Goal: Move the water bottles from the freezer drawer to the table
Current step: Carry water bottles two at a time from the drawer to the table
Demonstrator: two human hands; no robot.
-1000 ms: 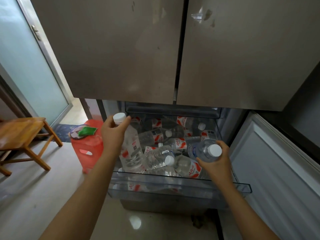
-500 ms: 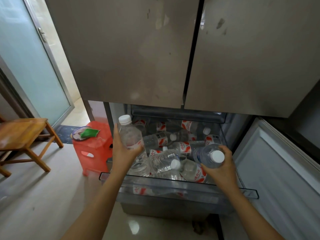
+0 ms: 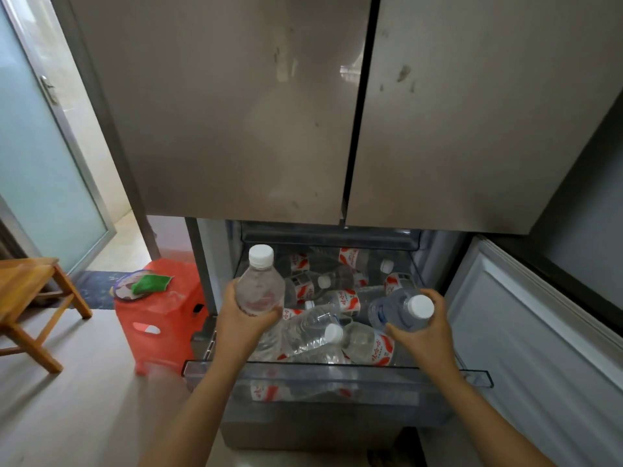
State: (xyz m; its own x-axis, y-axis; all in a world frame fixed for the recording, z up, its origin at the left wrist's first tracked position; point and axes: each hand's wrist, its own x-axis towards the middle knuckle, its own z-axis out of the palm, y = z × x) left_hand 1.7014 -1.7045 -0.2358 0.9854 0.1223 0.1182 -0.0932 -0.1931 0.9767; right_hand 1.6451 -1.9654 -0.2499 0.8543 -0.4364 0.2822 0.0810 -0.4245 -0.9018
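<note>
Water bottles (image 3: 367,345) lie heaped in the open freezer drawer (image 3: 337,374). The left hand (image 3: 241,320) grips an upright bottle (image 3: 260,291) above the drawer's left side; the right hand (image 3: 428,335) clasps a tilted bottle (image 3: 399,313) above its right side.

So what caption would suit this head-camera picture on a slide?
The left hand holds an upright bottle, the right hand a tilted bottle, over the open freezer drawer where other bottles lie.
</note>
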